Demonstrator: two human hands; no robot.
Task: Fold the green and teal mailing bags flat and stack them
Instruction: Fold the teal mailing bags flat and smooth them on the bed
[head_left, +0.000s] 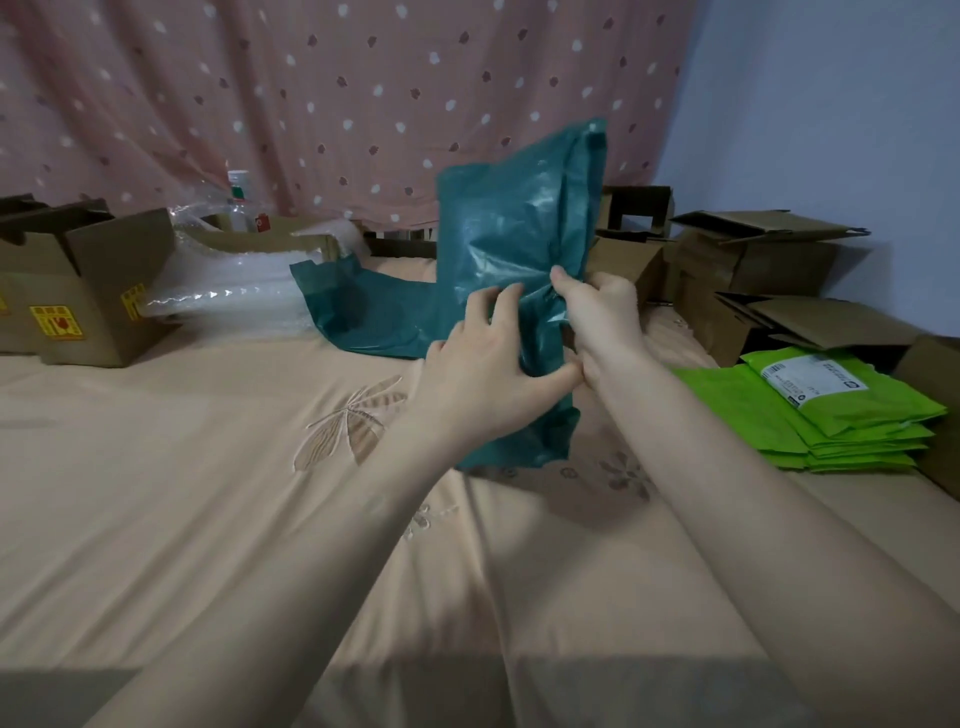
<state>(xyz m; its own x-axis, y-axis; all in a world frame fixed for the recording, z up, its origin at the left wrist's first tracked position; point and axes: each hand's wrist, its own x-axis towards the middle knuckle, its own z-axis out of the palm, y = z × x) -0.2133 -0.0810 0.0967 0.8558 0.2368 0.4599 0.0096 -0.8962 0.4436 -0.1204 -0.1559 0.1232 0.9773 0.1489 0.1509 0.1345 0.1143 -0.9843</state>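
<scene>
**K:** Teal bag (519, 234) is held upright over the bed (208, 467), mid-fold. Left hand (483, 364) grips its lower middle, fingers curled round the film. Right hand (597, 306) pinches the bunched waist.

**M:** Rest?

**K:** Second teal bag (363, 306) lies flat behind it. Green bags (831, 415) are stacked at right, near the cardboard boxes (753, 260).

**M:** Advice?

**K:** I'd lay it on the bed first, press the air out toward the open end, then crease. Folding in mid-air probably leaves it puffy.
</scene>
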